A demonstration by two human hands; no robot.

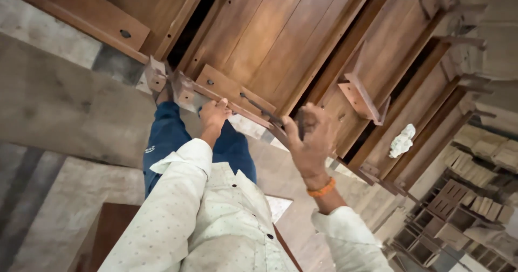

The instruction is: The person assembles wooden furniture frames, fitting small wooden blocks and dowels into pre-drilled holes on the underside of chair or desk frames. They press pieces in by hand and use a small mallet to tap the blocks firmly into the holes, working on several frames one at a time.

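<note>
1. Wooden rail (pixel 237 107): long brown strip lying across the edge of the wooden panel assembly (pixel 280 35), directly under the left fingers and running on toward the right fingers.
2. Left hand (pixel 214 115): fingers closed down on the rail, gripping it from above; white sleeve (pixel 172 196) behind.
3. Right hand (pixel 312 137): raised just beside the rail's far end, palm toward camera, fingers spread and loosely curled, blurred; no contact w/ rail visible. Orange band (pixel 321 188) at wrist.
4. Thin dark metal rod (pixel 261 110): btwn the two hands, resting on the panel, near right fingertips.
5. White crumpled cloth (pixel 402 140): on the woodwork, well beyond right fingers.
6. Blue trousers (pixel 167 137): below left fingers.
7. Stacked wooden frames (pixel 458 212): far right, well apart.
</note>
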